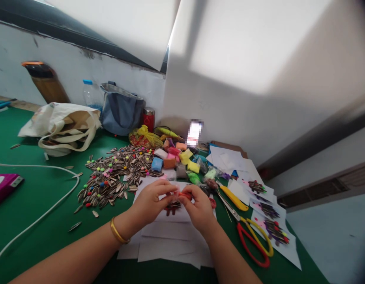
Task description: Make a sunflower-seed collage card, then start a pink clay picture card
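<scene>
At the far left of the green table (37,189) lies a purple object (6,191), cut off by the edge of view, with a white cable (56,204) curving past it. Against the wall behind stands an amber bottle (52,88) with a dark, orange-edged top, then a cream tote bag (53,114) slumped open and a clear bottle (90,94) with a blue cap. A broad heap of striped seeds (111,169), dotted with small coloured balls, spreads in front of a blue-grey bag (121,114), a knotted yellow plastic bag (143,139) and a red flask (148,119).

The left hand (152,199), a gold bracelet (118,231) on its wrist, pinches translucent film at the left end of a small red-orange packet (186,195). This packet sits between the 2 hands, above overlapping white sheets (167,248); a dark seed figure (172,209) shows partly beneath. Beyond are many coloured clay packets (169,163) and a blurred lit screen (194,134). The right hand (198,207) grips the packet's right side between thumb and bent fingers.

Farther right lie a yellow cutter (234,197), scissors (256,238) with 1 red and 1 yellow handle, and 3 decorated sheets (291,252) bearing seed figures
</scene>
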Demonstrator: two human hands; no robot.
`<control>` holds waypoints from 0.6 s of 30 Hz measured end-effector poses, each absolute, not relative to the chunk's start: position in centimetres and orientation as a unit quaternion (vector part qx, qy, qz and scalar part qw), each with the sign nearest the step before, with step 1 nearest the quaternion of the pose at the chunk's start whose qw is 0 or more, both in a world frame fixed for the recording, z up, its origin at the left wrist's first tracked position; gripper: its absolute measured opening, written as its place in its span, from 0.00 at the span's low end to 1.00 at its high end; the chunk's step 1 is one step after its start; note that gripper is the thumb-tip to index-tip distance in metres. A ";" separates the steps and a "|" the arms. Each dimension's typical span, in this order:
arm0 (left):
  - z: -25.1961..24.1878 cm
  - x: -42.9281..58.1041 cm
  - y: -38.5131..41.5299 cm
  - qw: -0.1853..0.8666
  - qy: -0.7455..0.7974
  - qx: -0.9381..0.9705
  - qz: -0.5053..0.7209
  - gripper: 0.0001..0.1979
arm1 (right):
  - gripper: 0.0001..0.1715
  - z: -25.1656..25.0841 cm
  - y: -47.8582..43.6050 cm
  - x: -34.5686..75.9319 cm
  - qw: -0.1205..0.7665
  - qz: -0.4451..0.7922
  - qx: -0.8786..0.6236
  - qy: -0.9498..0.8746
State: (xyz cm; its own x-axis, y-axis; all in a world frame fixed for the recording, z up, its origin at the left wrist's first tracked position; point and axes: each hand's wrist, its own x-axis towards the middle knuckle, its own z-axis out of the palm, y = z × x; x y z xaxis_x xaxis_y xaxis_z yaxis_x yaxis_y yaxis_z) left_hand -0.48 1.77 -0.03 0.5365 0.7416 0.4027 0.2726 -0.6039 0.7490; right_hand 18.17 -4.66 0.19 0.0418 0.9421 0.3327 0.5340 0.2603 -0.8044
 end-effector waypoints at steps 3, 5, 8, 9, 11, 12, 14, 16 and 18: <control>0.1 -0.6 1.6 0.284 0.303 0.836 0.359 0.11 | 0.08 0.2 -4.7 18.0 0.454 0.231 -0.539 -0.671; 0.3 -0.6 1.5 0.244 0.299 0.854 0.349 0.09 | 0.08 0.2 -4.8 17.9 0.457 0.235 -0.527 -0.678; 0.5 -0.6 1.3 0.193 0.302 0.875 0.326 0.05 | 0.08 0.2 -4.9 17.7 0.454 0.241 -0.519 -0.684; 0.5 -0.6 1.3 0.179 0.306 0.878 0.321 0.04 | 0.07 0.2 -4.9 17.6 0.452 0.241 -0.518 -0.685; 0.4 -0.6 1.3 0.153 0.312 0.880 0.323 0.03 | 0.06 0.2 -4.9 17.5 0.452 0.237 -0.516 -0.688; 0.4 -0.6 1.3 0.139 0.310 0.880 0.332 0.03 | 0.06 0.3 -4.9 17.4 0.454 0.236 -0.516 -0.687; 0.3 -0.6 1.3 0.111 0.295 0.879 0.357 0.03 | 0.05 0.4 -4.9 17.3 0.464 0.238 -0.518 -0.678; 0.4 -0.6 1.3 0.083 0.274 0.879 0.381 0.04 | 0.03 0.5 -4.9 17.3 0.474 0.253 -0.523 -0.661; 0.6 -0.6 1.2 0.057 0.258 0.880 0.395 0.05 | 0.03 0.6 -4.9 17.2 0.482 0.286 -0.524 -0.642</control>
State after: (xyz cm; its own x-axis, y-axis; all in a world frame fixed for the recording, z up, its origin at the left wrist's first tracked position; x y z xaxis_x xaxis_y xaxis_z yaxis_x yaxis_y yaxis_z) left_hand -0.57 1.16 0.62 0.5553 0.4980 0.6661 0.4087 -0.8609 0.3030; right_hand 17.16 -4.90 0.58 0.0126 0.9475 0.3196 0.3971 0.2886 -0.8712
